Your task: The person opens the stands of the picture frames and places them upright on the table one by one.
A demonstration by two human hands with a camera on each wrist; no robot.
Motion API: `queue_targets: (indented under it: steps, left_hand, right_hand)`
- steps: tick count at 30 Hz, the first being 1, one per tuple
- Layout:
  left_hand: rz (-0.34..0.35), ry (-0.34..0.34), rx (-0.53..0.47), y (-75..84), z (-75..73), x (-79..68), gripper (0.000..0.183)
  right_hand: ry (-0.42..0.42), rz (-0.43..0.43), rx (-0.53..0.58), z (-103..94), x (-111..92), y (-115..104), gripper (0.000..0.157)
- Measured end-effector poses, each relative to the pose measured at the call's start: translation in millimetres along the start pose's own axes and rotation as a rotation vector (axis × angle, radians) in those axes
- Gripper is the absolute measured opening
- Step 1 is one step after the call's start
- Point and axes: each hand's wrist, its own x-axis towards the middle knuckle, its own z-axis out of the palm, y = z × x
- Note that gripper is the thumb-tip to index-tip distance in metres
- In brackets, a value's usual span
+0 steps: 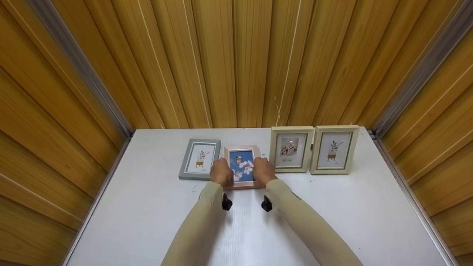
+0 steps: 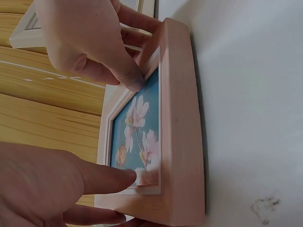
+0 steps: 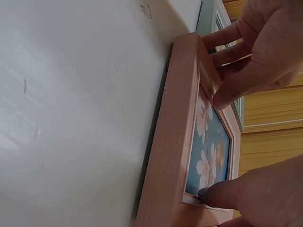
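Just below the middle of the head view, the pink frame (image 1: 242, 168) tilted back, its lower edge along the surface (image 1: 147, 207). The left hand (image 1: 221, 172) and right hand (image 1: 264, 171) pinched its two sides, thumbs on the front and fingers behind. The step in hand looked like positioning this frame between the grey-green frame (image 1: 200, 159) on its left and the left cream frame (image 1: 292, 149) and right cream frame (image 1: 334, 150) farther right. The next move probably called for checking that it stood steadily, then loosening both grips evenly. Lettering (image 1: 286, 160) in the left cream frame was too small to read; no brand showed.
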Motion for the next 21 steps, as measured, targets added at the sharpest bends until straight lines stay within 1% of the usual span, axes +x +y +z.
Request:
queue_targets:
  steps: [3, 7, 13, 21]
  left_hand:
    - [-0.022, -0.02, 0.007, 0.0, -0.7, 0.2, 0.036]
    - [-0.032, -0.031, 0.001, -0.1, -1.4, 0.1, 0.031]
    - [-0.031, -0.003, 0.005, -0.9, -0.5, 1.6, 0.024]
    - [-0.043, -0.019, -0.02, -2.8, 1.7, 1.0, 0.02]
  right_hand:
    - [-0.01, 0.009, 0.012, -2.0, -1.3, 1.8, 0.015]
    - [-0.004, 0.019, 0.035, -2.5, -2.8, 2.6, 0.013]
    - [0.045, -0.004, 0.016, -0.8, -1.4, 3.4, 0.012]
    - [0.008, 0.009, 0.035, 0.1, 0.2, 6.5, 0.009]
